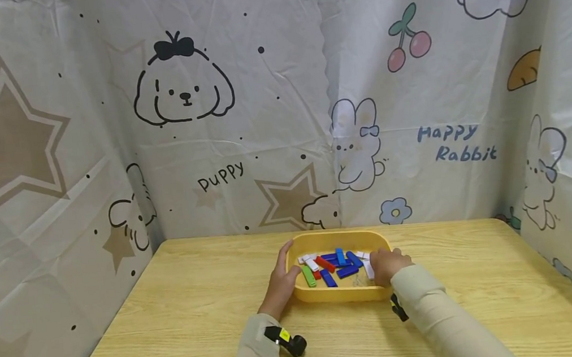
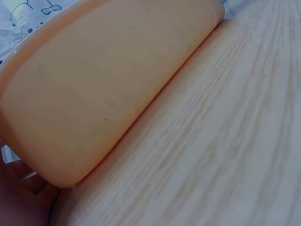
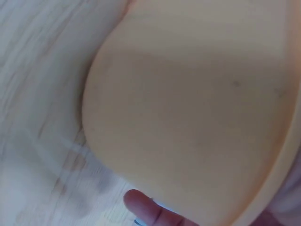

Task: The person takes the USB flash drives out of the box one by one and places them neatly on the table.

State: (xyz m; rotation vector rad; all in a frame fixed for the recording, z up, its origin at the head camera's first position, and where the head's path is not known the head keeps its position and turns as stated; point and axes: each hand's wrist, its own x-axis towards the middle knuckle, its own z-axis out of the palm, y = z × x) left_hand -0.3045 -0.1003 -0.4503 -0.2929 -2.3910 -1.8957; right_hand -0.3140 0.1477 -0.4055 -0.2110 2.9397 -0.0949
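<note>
— Two hands, one yellow tray (image 1: 344, 294). Head view: tray mid-table, close to the far edge. Hands?

— Left hand (image 1: 281, 281) grips the left end, thumb over the rim, fingers outside. Right hand (image 1: 388, 266) is wrapped round the right end, most fingers hidden from here.

— Load?

— Small pieces (image 1: 347, 272), loose: white, red, blue, plus a green piece (image 1: 309, 277) near the left thumb. I'd keep both ends level and the force even; a tilt could slide them.

— Room?

— Tabletop (image 1: 194, 300) runs wide left, right and near. Far side looks tight: printed curtain (image 1: 222, 144) rises just past the edge. Black wrist camera (image 1: 398, 308) sits beside the near right corner; could knock it, so I'd angle that wrist out.

— Left wrist view?

— Tray's long bottom edge lies along the wood, seemingly seated. Fingers show at its left end.

— Right wrist?

— Blurred wood, tray's outer wall, a finger low beside it. Thumb: can't tell. Judgement: a low hold should steady that end.
</note>
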